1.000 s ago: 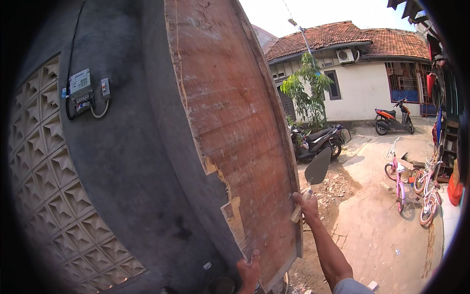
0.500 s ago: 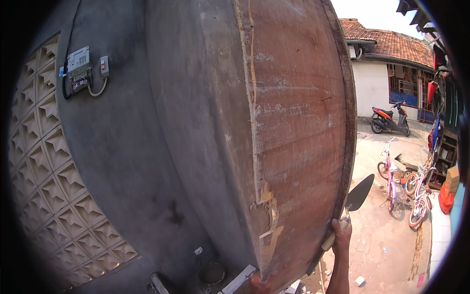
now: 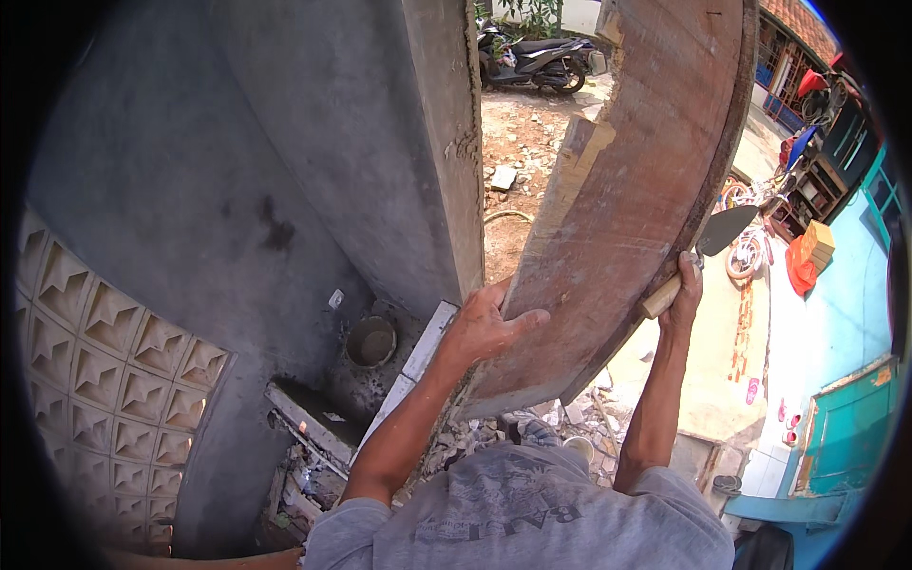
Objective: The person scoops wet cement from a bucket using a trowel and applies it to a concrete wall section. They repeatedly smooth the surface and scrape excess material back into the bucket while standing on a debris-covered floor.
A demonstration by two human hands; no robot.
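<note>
A wide reddish-brown wooden board (image 3: 632, 180) stands tilted away from the grey plastered wall corner (image 3: 432, 142). My left hand (image 3: 484, 323) grips the board's left edge near its lower end. My right hand (image 3: 682, 294) presses on the board's right edge while holding a trowel (image 3: 708, 242) by its wooden handle, blade pointing up and right.
A dark round bucket (image 3: 370, 340) and a white strip lie at the wall's foot, with rubble (image 3: 579, 413) below the board. A patterned block wall (image 3: 104, 370) is at left. A motorbike (image 3: 537, 57) stands behind; bicycles (image 3: 750, 252) and a teal gate (image 3: 841, 423) are at right.
The board has come away from the wall, opening a gap that shows ground behind it. My left hand has moved up onto the board's left edge. The view has tipped downward.
</note>
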